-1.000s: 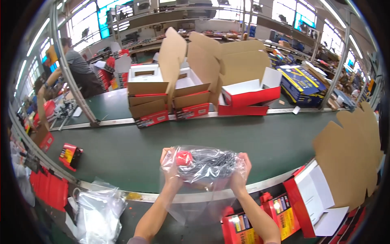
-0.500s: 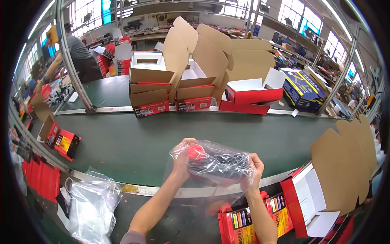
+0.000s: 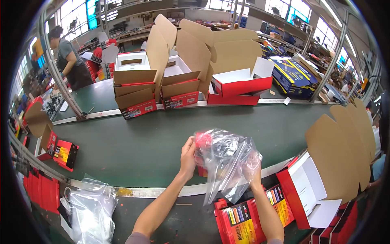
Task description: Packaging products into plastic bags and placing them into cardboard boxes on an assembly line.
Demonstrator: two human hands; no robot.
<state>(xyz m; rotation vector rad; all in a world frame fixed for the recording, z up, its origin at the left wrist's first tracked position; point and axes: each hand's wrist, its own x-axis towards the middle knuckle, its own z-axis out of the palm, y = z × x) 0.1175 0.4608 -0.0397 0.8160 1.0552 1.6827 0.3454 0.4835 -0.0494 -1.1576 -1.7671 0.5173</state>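
Observation:
A clear plastic bag (image 3: 224,160) with a dark item and a red part inside is held up over the near edge of the green conveyor belt (image 3: 134,142). My left hand (image 3: 187,156) grips its left side by the red part. Behind the plastic, my right hand (image 3: 254,164) holds the right side. Below the bag lie red product units with coloured labels (image 3: 243,219).
An open red and white carton with brown flaps (image 3: 321,191) stands at my right. Open cartons (image 3: 162,81) are stacked across the belt. A pile of clear bags (image 3: 91,211) lies at the lower left, red boxes (image 3: 61,152) beside it. Another person (image 3: 69,61) works far left.
The bag has swung from lying flat between my hands to hanging more upright, and both hands have shifted right and closer together.

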